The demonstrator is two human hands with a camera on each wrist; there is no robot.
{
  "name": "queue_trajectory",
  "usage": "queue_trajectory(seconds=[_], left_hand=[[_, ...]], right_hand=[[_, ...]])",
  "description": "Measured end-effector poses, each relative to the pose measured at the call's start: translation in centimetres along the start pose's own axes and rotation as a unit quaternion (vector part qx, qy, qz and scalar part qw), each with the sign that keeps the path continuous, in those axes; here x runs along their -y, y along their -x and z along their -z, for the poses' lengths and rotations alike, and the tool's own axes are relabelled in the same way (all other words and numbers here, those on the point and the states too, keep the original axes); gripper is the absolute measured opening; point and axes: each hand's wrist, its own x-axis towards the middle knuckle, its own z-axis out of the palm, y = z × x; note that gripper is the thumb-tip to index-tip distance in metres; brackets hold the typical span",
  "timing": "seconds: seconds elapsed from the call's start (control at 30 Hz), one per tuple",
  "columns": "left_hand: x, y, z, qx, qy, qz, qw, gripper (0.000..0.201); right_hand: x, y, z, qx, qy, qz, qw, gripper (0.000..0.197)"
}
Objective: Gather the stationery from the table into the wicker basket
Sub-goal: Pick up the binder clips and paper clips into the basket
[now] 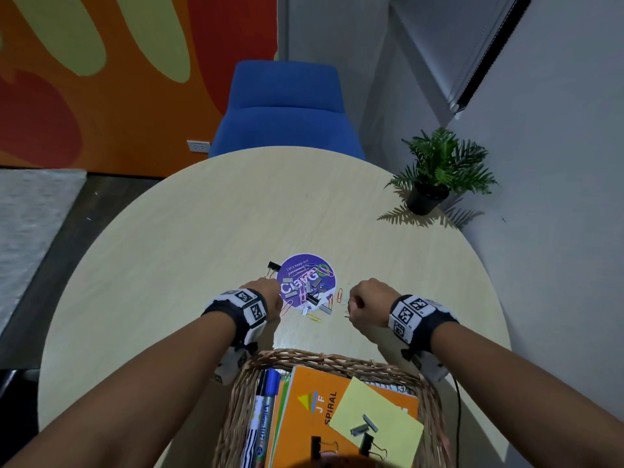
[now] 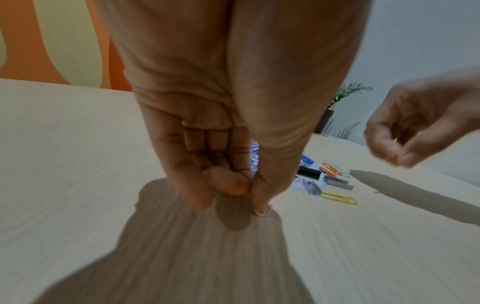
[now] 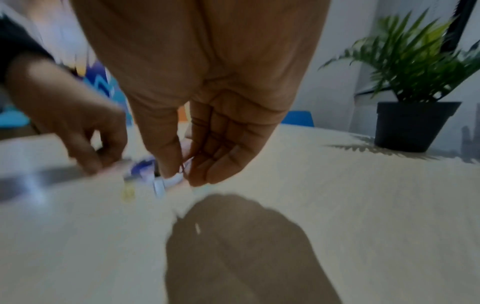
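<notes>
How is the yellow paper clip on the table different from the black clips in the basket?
The yellow paper clip is thin bent wire; the black binder clips are chunky, with silver wire handles. The yellow paper clip lies on the bare table, not yet gathered; the black binder clips already lie in the wicker basket, on the paper there. Both hold paper together.

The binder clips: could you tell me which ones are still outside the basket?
Two binder clips: one at the purple sticker's left edge, one on it. Two others lie in the basket.
</notes>
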Motion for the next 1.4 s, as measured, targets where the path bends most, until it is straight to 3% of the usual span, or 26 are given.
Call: queue_trajectory(seconds=[0.1,0.2,0.33,0.4,0.47,0.63,0.8,0.97,1.13,1.4], left_hand=[[0.3,0.7,-0.2,-0.001,0.003,0.006,1.000,0.012],[0.6,2.0,0.6,-0.024,0.052,0.004,0.998,0.025],[0.6,5.6,2.6,-0.097,0.169,-0.055,0.979,0.017],[0.1,8.0,2.8,-0.104,0.201,-0.080,0.971,0.018],[-0.5,10.0,2.2,-0.106,0.193,-0.121,0.968,0.015],[-3.2,14.6,-1.5,-0.055,0.148,-0.202,0.966,0.014],[-5.1,16.4,-5.3,-0.036,0.135,-0.232,0.963,0.027],[-3.7,16.8,-4.3,-0.113,0.191,-0.200,0.954,0.030],[1.3,15.3,-1.6,-0.202,0.244,-0.112,0.942,0.021],[5.4,7.9,-0.4,-0.213,0.225,-0.023,0.951,0.021]], right_hand=[[0.3,3.0,2.5,-0.007,-0.100,0.057,0.993,0.013],[1.2,7.2,3.3,0.040,-0.171,0.117,0.977,0.015],[1.7,11.4,1.7,0.122,-0.190,0.160,0.961,0.017],[1.2,12.2,0.8,0.135,-0.177,0.174,0.959,0.017],[0.2,12.1,0.4,0.117,-0.171,0.161,0.965,0.017],[-0.6,8.6,0.6,-0.031,-0.099,0.111,0.988,0.016],[2.7,3.2,0.5,-0.017,0.080,0.126,0.989,0.019],[6.5,-1.1,-0.2,-0.011,0.206,0.109,0.972,0.020],[7.2,-3.2,-1.2,-0.011,0.207,0.062,0.976,0.021],[6.9,-2.5,-1.0,0.012,0.191,0.058,0.980,0.015]])
